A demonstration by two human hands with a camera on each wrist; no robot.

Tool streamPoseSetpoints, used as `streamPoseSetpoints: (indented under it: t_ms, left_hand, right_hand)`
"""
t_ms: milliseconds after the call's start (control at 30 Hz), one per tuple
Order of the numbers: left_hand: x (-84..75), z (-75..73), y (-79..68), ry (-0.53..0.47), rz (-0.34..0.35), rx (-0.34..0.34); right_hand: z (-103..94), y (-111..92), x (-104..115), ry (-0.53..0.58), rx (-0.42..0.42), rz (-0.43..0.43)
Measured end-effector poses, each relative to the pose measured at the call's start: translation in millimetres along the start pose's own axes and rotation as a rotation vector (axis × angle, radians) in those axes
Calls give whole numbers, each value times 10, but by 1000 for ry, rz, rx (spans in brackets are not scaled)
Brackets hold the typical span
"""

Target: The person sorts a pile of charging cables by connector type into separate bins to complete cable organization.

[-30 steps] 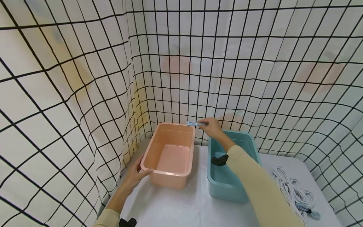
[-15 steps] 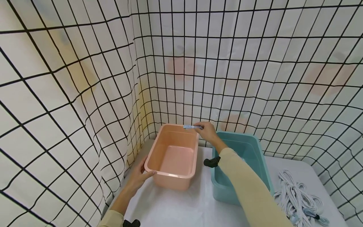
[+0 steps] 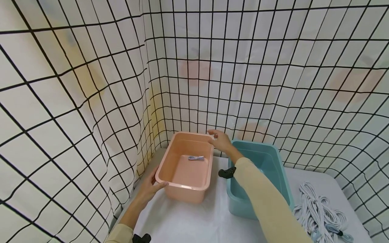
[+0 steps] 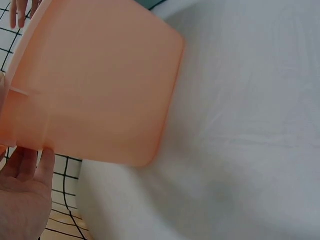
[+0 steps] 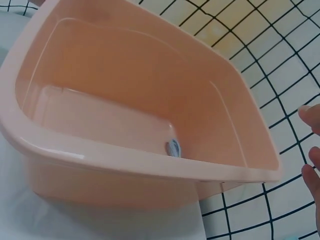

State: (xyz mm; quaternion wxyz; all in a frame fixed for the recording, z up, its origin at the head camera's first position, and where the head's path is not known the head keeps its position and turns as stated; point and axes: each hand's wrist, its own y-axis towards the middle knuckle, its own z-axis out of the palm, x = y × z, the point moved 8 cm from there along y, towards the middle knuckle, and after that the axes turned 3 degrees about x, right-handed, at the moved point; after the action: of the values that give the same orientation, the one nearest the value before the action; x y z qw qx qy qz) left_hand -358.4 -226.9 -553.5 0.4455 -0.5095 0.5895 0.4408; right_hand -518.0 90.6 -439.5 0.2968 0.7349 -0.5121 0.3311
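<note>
A peach plastic bin (image 3: pixel 186 195) sits on the left of the table. My left hand (image 3: pixel 148 189) grips its near left corner, thumb over the rim and fingers along the outer wall; in the left wrist view those fingers (image 4: pixel 46 167) touch the outside. A small light-blue bundled cable (image 3: pixel 196 158) lies on the bin's floor, toward the far end; the right wrist view shows only part of this cable (image 5: pixel 173 148). Near the bin's far right corner, my right hand (image 3: pixel 220 140) has its thumb and fingers apart, with nothing between them.
A teal bin (image 3: pixel 243 211) stands to the right, partly behind my right forearm. Several white cable coils (image 3: pixel 319 209) lie on the table at the far right, with a blue-grey bundle (image 3: pixel 337 233) among them. Black netting (image 3: pixel 212 81) encloses the back and sides.
The bundled cable has left my right hand and now lies inside the peach bin. My right fingers have spread apart. My left hand keeps its grip on the bin's corner.
</note>
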Motion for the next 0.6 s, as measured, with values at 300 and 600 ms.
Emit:
streamPoseSetpoints:
  t_ms: [300, 600]
  left_hand:
    - [-60, 73, -5, -14, 10, 15]
    - [-39, 29, -8, -25, -8, 18]
  right_hand:
    - [-146, -153, 6, 8, 19, -12]
    - [-129, -276, -51, 74, 36, -26]
